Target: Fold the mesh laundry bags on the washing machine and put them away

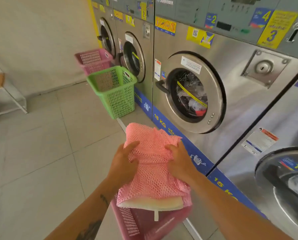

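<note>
A pink mesh laundry bag (152, 172) with a white band along its lower edge hangs bunched in front of me. My left hand (124, 163) grips its left side and my right hand (179, 161) grips its right side, both about halfway up. The bag is held above a pink plastic basket (136, 224) on the floor near the bottom of the view. A steel front-loading washing machine (234, 94) stands just to the right, its round door closed with laundry behind the glass.
A green basket (117, 94) and another pink basket (92, 59) stand on the floor by further machines along the right wall. A second machine door (286, 179) is at the lower right. A bench (4, 94) stands at the left. Tiled floor fills the left.
</note>
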Demonstrator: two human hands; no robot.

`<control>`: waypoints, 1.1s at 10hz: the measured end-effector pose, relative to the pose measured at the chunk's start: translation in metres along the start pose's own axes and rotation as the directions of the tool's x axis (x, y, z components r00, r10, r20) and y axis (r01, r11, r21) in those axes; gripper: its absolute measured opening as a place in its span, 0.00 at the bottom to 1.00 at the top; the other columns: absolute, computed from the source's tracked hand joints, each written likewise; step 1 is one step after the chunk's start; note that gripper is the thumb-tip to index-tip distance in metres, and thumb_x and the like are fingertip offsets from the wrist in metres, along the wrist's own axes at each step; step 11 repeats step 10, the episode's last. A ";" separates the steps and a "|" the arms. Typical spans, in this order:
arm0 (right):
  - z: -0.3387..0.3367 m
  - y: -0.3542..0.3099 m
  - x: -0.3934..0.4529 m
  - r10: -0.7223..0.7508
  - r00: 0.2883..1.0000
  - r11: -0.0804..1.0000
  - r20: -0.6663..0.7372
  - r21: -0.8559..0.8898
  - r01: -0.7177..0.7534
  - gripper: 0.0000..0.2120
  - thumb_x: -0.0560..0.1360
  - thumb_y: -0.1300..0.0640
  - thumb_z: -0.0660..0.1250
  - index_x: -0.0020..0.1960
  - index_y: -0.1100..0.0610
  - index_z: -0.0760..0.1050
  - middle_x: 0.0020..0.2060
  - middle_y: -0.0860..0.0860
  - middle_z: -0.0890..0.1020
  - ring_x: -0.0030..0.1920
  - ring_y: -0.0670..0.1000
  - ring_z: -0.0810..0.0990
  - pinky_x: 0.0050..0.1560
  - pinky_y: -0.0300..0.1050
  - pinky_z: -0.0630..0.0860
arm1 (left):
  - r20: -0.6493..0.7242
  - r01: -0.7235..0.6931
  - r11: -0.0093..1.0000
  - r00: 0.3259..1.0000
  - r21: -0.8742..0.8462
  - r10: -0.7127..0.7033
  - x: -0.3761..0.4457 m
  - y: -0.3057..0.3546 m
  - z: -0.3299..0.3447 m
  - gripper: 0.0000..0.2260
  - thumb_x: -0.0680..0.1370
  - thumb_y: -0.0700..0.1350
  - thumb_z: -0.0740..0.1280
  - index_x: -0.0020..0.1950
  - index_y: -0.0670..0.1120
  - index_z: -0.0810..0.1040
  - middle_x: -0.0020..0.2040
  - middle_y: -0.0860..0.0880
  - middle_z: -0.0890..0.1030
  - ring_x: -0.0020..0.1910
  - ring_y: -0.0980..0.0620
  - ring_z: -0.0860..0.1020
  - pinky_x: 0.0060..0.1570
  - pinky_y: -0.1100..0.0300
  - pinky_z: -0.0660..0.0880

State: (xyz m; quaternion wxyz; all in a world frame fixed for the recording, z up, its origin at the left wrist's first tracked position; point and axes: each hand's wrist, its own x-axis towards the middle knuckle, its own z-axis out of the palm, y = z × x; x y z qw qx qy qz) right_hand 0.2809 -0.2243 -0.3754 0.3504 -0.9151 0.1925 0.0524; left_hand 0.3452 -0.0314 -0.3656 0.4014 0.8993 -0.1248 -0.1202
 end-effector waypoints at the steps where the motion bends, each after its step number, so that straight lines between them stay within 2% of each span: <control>1: 0.025 0.020 0.016 0.016 0.999 0.997 0.044 -0.070 -0.013 0.30 0.71 0.67 0.64 0.72 0.55 0.69 0.68 0.58 0.64 0.67 0.60 0.69 0.60 0.48 0.70 | 0.039 0.065 0.997 0.997 0.032 -0.067 0.008 -0.026 0.025 0.24 0.79 0.42 0.65 0.70 0.64 0.68 0.71 0.50 0.67 0.55 0.56 0.66 0.55 0.59 0.70; 2: 0.075 0.055 0.044 0.082 0.988 0.993 0.134 -0.093 -0.070 0.32 0.68 0.70 0.63 0.71 0.55 0.71 0.72 0.61 0.62 0.70 0.62 0.68 0.63 0.49 0.71 | 0.152 0.138 0.986 0.977 0.090 -0.151 0.021 -0.069 0.062 0.25 0.79 0.41 0.65 0.72 0.63 0.67 0.76 0.50 0.63 0.58 0.55 0.67 0.55 0.63 0.67; 3: 0.111 0.077 0.061 0.127 0.974 0.989 0.188 -0.102 -0.109 0.33 0.68 0.71 0.64 0.72 0.54 0.70 0.75 0.61 0.58 0.71 0.60 0.68 0.55 0.46 0.75 | 0.249 0.177 0.978 0.948 0.109 -0.199 0.030 -0.104 0.085 0.27 0.79 0.39 0.64 0.72 0.63 0.66 0.78 0.51 0.59 0.66 0.50 0.68 0.63 0.59 0.69; 4: 0.174 0.112 0.092 0.195 0.953 0.980 0.231 -0.091 -0.178 0.36 0.70 0.73 0.65 0.75 0.52 0.66 0.79 0.57 0.50 0.73 0.59 0.67 0.35 0.33 0.73 | 0.373 0.221 0.968 0.894 0.117 -0.249 0.059 -0.173 0.126 0.31 0.77 0.39 0.66 0.71 0.68 0.64 0.79 0.53 0.56 0.73 0.43 0.65 0.65 0.45 0.73; 5: 0.218 0.139 0.112 0.243 0.942 0.970 0.233 -0.082 -0.230 0.36 0.70 0.74 0.65 0.75 0.52 0.66 0.79 0.56 0.51 0.74 0.60 0.65 0.39 0.34 0.77 | 0.445 0.224 0.964 0.855 0.145 -0.266 0.077 -0.221 0.154 0.31 0.77 0.41 0.66 0.71 0.70 0.62 0.79 0.53 0.55 0.75 0.43 0.63 0.66 0.42 0.72; 6: 0.283 0.177 0.140 0.254 0.937 0.967 0.239 -0.098 -0.237 0.34 0.70 0.71 0.66 0.72 0.52 0.68 0.77 0.57 0.56 0.72 0.59 0.68 0.48 0.46 0.81 | 0.519 0.211 0.965 0.814 0.158 -0.263 0.100 -0.287 0.192 0.29 0.79 0.42 0.63 0.73 0.68 0.61 0.80 0.53 0.53 0.78 0.45 0.56 0.72 0.43 0.63; 7: 0.324 0.204 0.157 0.267 0.932 0.963 0.245 -0.108 -0.247 0.32 0.69 0.70 0.67 0.70 0.52 0.70 0.75 0.57 0.59 0.71 0.59 0.67 0.52 0.52 0.82 | 0.562 0.219 0.962 0.781 0.161 -0.272 0.111 -0.330 0.221 0.27 0.80 0.41 0.63 0.74 0.65 0.62 0.80 0.52 0.54 0.78 0.45 0.56 0.74 0.48 0.60; 8: 0.371 0.238 0.176 0.316 0.918 0.948 0.237 -0.119 -0.296 0.34 0.68 0.71 0.69 0.71 0.52 0.69 0.72 0.55 0.62 0.70 0.58 0.69 0.57 0.54 0.80 | 0.597 0.307 0.941 0.731 0.146 -0.331 0.122 -0.379 0.265 0.27 0.79 0.39 0.63 0.74 0.62 0.65 0.79 0.53 0.55 0.76 0.45 0.62 0.70 0.49 0.68; 9: 0.393 0.259 0.181 0.327 0.917 0.944 0.228 -0.112 -0.309 0.34 0.68 0.71 0.68 0.72 0.51 0.69 0.75 0.55 0.58 0.74 0.57 0.64 0.66 0.55 0.74 | 0.596 0.340 0.933 0.726 0.121 -0.342 0.124 -0.399 0.288 0.27 0.79 0.37 0.63 0.73 0.60 0.67 0.79 0.54 0.57 0.74 0.46 0.66 0.66 0.51 0.73; 10: 0.414 0.288 0.187 0.337 0.904 0.941 0.263 -0.096 -0.323 0.32 0.70 0.68 0.68 0.72 0.51 0.68 0.75 0.53 0.58 0.75 0.57 0.61 0.70 0.54 0.69 | 0.566 0.390 0.912 0.727 0.125 -0.388 0.131 -0.421 0.318 0.27 0.78 0.35 0.64 0.73 0.57 0.68 0.78 0.53 0.59 0.74 0.47 0.65 0.61 0.58 0.74; 11: 0.414 0.288 0.187 0.337 0.904 0.941 0.263 -0.096 -0.323 0.32 0.70 0.68 0.68 0.72 0.51 0.68 0.75 0.53 0.58 0.75 0.57 0.61 0.70 0.54 0.69 | 0.566 0.390 0.912 0.727 0.125 -0.388 0.131 -0.421 0.318 0.27 0.78 0.35 0.64 0.73 0.57 0.68 0.78 0.53 0.59 0.74 0.47 0.65 0.61 0.58 0.74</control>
